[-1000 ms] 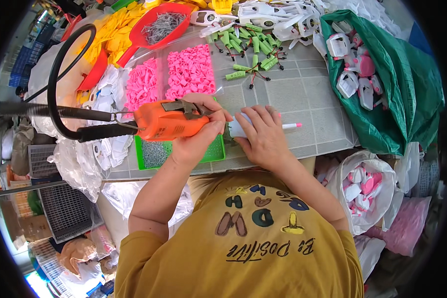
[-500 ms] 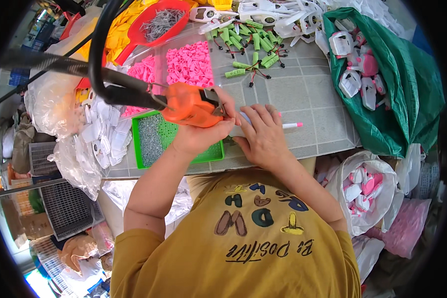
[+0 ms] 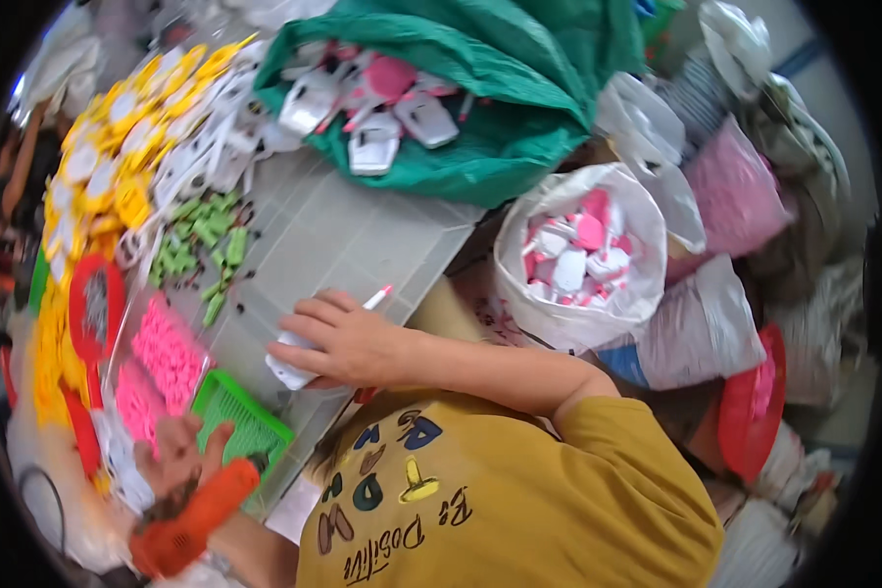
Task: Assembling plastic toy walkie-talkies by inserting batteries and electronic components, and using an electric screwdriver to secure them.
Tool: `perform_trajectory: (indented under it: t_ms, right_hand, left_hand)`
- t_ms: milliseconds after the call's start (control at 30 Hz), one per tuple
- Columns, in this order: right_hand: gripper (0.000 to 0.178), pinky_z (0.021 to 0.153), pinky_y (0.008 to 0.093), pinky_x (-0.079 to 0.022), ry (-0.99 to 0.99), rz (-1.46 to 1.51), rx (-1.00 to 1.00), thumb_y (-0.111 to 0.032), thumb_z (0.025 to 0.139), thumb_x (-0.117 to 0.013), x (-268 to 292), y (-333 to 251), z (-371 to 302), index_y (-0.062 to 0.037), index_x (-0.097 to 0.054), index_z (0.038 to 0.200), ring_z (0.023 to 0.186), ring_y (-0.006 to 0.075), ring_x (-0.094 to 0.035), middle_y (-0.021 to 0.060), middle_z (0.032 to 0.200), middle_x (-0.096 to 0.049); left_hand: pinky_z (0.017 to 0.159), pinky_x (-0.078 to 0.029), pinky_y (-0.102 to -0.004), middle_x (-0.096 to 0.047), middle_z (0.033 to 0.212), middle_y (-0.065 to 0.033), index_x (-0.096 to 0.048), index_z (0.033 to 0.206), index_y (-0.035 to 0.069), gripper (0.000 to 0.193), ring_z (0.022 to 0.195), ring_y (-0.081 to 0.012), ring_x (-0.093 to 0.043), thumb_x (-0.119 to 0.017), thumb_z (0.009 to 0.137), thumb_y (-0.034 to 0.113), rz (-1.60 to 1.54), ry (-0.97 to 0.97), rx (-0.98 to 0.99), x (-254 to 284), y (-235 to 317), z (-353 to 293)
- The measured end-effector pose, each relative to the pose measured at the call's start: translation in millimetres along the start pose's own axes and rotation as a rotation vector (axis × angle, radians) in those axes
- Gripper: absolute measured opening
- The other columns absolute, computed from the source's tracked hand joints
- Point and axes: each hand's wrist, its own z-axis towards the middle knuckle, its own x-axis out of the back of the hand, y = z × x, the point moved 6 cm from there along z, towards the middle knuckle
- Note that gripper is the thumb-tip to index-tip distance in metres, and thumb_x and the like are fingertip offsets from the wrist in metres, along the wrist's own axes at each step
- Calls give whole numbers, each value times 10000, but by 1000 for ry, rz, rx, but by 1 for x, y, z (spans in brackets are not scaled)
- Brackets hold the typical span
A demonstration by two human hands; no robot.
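Note:
My right hand [image 3: 348, 338] wraps over a white plastic housing [image 3: 292, 365] on the tabletop. A thin white stem with a pink tip [image 3: 377, 297] sticks out past the fingers. My left hand [image 3: 181, 451], a little blurred, has its fingers apart above the green tray [image 3: 282, 436]. In front of the left wrist hangs an orange power screwdriver [image 3: 191, 524], and the fingers are not round it. Small pink plastic pieces [image 3: 167, 353] lie just beyond the left hand. Part of the housing is hidden under my right palm.
Green battery cells with wires [image 3: 201, 240] are heaped on the table [image 3: 338, 230]. A green sack [image 3: 519, 98] of white and pink housings covers the far corner. The white sack [image 3: 647, 220] at right holds more. Yellow parts [image 3: 118, 186] and a red scoop [image 3: 98, 304] lie left.
The view has swung to the right. My left hand has let go of the orange screwdriver and moved away from my right hand, which still has the white housing.

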Motion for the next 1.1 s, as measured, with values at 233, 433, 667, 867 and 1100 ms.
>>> perform_trajectory:
  t_ms: [233,433,667,867,1100]
  right_hand:
    - [774,1018,524,-464,569,-601,-527,-66,726,-831,175,94,-137,-47,-449,1399,1170,443,-564,235,1289,-554]
    - [663,978,479,-508,263,-372,-1331,-174,805,-817,201,157,-335,-36,-502,1372,1106,435,-642,246,1226,-629]
    - [570,950,596,-499,-578,-454,-1182,-350,675,-892,125,131,-319,-118,-679,1151,1257,344,-532,144,1289,-569]
    - [190,726,445,-550,-283,-462,-1039,-192,898,-719,173,129,-185,-7,-729,940,801,375,-688,188,837,-675]
    - [383,797,502,-549,185,-257,-851,-290,958,-684,132,186,-15,14,-560,1155,914,452,-685,259,953,-705]
  left_hand:
    - [915,-544,-528,-627,1070,-158,-631,1297,32,906,999,-375,-661,-900,679,638,-796,-590,-465,-56,137,30]
    - [890,-557,-485,-666,1096,-176,-710,1138,-32,753,1012,-378,-683,-935,685,527,-765,-902,-481,-91,160,58]
    - [950,-530,-426,-644,1229,-209,-689,1242,-23,620,1117,-359,-654,-919,763,297,-615,-1058,-452,-94,165,58]
    - [985,-504,-398,-650,1247,-184,-690,1242,-6,544,1141,-334,-645,-887,780,205,-556,-1042,-416,-92,169,57]
    - [1011,-476,-411,-666,1204,-166,-680,1226,-9,466,1136,-326,-643,-837,837,193,-531,-1003,-363,-98,156,69]
